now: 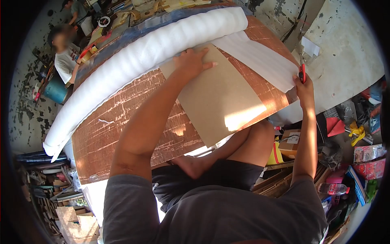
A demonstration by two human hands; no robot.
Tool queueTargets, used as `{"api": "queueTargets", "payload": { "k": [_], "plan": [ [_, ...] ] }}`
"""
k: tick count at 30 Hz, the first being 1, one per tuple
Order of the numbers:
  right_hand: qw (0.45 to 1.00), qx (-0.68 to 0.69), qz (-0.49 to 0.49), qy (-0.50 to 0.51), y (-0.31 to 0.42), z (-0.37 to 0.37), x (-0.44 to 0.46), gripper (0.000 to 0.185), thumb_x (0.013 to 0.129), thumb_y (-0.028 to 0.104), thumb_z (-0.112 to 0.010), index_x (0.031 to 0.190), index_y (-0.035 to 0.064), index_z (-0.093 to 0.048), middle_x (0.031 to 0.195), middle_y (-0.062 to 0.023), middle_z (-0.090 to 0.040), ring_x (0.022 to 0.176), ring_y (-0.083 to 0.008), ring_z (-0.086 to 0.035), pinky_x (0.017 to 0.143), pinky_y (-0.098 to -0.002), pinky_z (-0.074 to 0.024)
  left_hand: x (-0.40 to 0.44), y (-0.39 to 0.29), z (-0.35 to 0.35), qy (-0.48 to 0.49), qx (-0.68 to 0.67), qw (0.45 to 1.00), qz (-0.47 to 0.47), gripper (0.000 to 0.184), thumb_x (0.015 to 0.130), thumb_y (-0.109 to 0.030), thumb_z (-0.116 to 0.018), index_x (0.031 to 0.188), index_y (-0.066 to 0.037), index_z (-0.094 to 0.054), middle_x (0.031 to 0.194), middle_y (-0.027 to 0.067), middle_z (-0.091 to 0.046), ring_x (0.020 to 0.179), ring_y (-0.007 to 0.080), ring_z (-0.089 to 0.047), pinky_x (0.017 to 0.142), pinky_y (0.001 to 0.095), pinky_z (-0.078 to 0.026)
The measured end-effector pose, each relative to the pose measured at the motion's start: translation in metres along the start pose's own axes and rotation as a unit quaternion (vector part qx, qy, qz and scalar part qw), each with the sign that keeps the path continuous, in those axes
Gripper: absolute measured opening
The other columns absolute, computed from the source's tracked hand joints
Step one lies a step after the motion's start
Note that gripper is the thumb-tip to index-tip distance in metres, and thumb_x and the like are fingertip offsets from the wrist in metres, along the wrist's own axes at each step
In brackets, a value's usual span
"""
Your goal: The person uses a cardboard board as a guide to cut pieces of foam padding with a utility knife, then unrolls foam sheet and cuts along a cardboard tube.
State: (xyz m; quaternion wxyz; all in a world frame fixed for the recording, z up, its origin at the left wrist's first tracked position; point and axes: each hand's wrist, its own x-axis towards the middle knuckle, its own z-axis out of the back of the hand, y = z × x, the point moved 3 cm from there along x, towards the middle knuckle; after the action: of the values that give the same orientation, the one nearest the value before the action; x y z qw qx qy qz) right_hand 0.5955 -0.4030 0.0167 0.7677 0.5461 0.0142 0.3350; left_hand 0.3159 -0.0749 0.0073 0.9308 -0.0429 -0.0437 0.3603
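Observation:
My left hand lies with its fingers spread on the far end of a tan cardboard sheet. Just beyond its fingertips runs a long roll of white foam sheeting, stretched across the table. A flat strip of the same foam extends from the roll's right end towards my right hand. That hand is closed around a red and black utility knife, held upright beside the strip's end at the table's right corner. Whether its fingers also touch the foam, I cannot tell.
The scratched brown tabletop ends close to my crossed legs. Two other people are at the back left, one in a white shirt. Wood scraps are piled at lower left. A plastic bottle and mixed clutter lie at right.

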Motion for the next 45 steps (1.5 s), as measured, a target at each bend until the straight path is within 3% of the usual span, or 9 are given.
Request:
{"api": "queueTargets", "payload": {
  "k": [2, 17, 21, 23, 27, 29, 33, 38, 45],
  "plan": [
    [0.998, -0.063, -0.018, 0.008, -0.012, 0.005, 0.022, 0.032, 0.095, 0.018, -0.07, 0.111, -0.0077, -0.063, 0.078, 0.0025, -0.05, 0.071, -0.0117, -0.045, 0.066, -0.0309, -0.0424, -0.001, 0.0, 0.001, -0.002, -0.008, 1.0, 0.0, 0.084, 0.085, -0.085, -0.05, 0.156, -0.04, -0.041, 0.142, 0.0167, -0.053, 0.136, 0.0358, -0.051, 0.107, 0.0574, -0.041],
    [0.993, -0.112, 0.027, 0.013, -0.09, 0.015, 0.113, 0.031, 0.092, 0.021, -0.074, 0.108, -0.005, -0.065, 0.079, -0.0022, -0.055, 0.075, -0.0154, -0.047, 0.071, -0.0342, -0.0444, -0.001, 0.0, 0.001, 0.01, -0.018, 1.0, 0.007, 0.085, 0.085, -0.085, -0.051, 0.157, -0.041, -0.039, 0.144, 0.0165, -0.052, 0.137, 0.0361, -0.049, 0.109, 0.061, -0.037],
    [0.989, -0.143, 0.036, 0.005, -0.089, 0.012, 0.125, 0.024, 0.094, 0.023, -0.073, 0.093, 0.0019, -0.061, 0.075, 0.0058, -0.045, 0.066, -0.008, -0.039, 0.058, -0.0275, -0.0345, -0.001, 0.002, 0.0, 0.012, -0.033, 0.999, 0.011, 0.085, 0.085, -0.084, -0.052, 0.157, -0.041, -0.04, 0.145, 0.0166, -0.051, 0.139, 0.0361, -0.047, 0.109, 0.0622, -0.036],
    [0.99, -0.133, -0.038, 0.008, -0.073, 0.015, 0.114, 0.032, 0.091, 0.023, -0.073, 0.104, -0.0055, -0.066, 0.076, -0.0031, -0.058, 0.068, -0.0139, -0.051, 0.064, -0.0323, -0.0444, -0.003, 0.001, 0.001, 0.005, -0.029, 0.999, 0.015, 0.085, 0.085, -0.084, -0.052, 0.157, -0.041, -0.04, 0.146, 0.0168, -0.051, 0.139, 0.0361, -0.047, 0.109, 0.0626, -0.036],
    [0.989, -0.047, -0.133, 0.034, -0.018, 0.015, 0.047, 0.026, 0.092, 0.019, -0.07, 0.105, -0.0024, -0.067, 0.074, -0.0001, -0.058, 0.058, -0.0069, -0.049, 0.052, -0.0255, -0.039, -0.003, 0.0, 0.003, 0.014, -0.026, 0.999, 0.021, 0.085, 0.084, -0.084, -0.052, 0.156, -0.041, -0.04, 0.149, 0.0176, -0.049, 0.141, 0.0364, -0.046, 0.11, 0.0633, -0.035],
    [0.994, 0.076, -0.075, -0.004, 0.004, 0.006, 0.007, 0.022, 0.093, 0.016, -0.068, 0.109, 0.0008, -0.067, 0.072, 0.0039, -0.056, 0.053, -0.0009, -0.046, 0.045, -0.02, -0.0319, -0.003, 0.001, -0.002, 0.006, -0.025, 1.0, 0.018, 0.084, 0.085, -0.084, -0.052, 0.156, -0.041, -0.041, 0.148, 0.0175, -0.049, 0.14, 0.0367, -0.046, 0.109, 0.0628, -0.036],
    [0.998, 0.055, -0.023, 0.005, 0.032, -0.002, -0.042, 0.035, 0.097, 0.013, -0.068, 0.129, -0.0013, -0.065, 0.076, 0.0064, -0.053, 0.061, -0.0028, -0.045, 0.057, -0.0224, -0.0437, 0.0, 0.001, -0.002, 0.003, -0.027, 1.0, 0.005, 0.083, 0.086, -0.083, -0.052, 0.156, -0.04, -0.041, 0.147, 0.0173, -0.05, 0.137, 0.0371, -0.049, 0.108, 0.0609, -0.038],
    [0.996, 0.076, 0.044, 0.016, 0.046, -0.024, -0.084, 0.027, 0.099, 0.008, -0.067, 0.123, -0.0033, -0.067, 0.084, 0.0048, -0.058, 0.074, -0.0049, -0.053, 0.067, -0.0229, -0.0443, 0.0, 0.001, -0.002, -0.003, -0.018, 1.0, -0.002, 0.083, 0.086, -0.083, -0.052, 0.156, -0.04, -0.041, 0.146, 0.0166, -0.051, 0.136, 0.0372, -0.049, 0.108, 0.0596, -0.038],
    [0.991, 0.044, 0.072, 0.101, 0.068, -0.049, -0.117, 0.042, 0.083, -0.01, -0.055, 0.121, -0.003, -0.07, 0.09, 0.0023, -0.058, 0.078, -0.0047, -0.05, 0.069, -0.0205, -0.0428, -0.003, 0.0, 0.001, 0.004, -0.032, 0.999, 0.009, 0.082, 0.086, -0.082, -0.054, 0.156, -0.04, -0.042, 0.146, 0.0163, -0.051, 0.137, 0.0374, -0.048, 0.109, 0.0608, -0.036]
  ]
}}
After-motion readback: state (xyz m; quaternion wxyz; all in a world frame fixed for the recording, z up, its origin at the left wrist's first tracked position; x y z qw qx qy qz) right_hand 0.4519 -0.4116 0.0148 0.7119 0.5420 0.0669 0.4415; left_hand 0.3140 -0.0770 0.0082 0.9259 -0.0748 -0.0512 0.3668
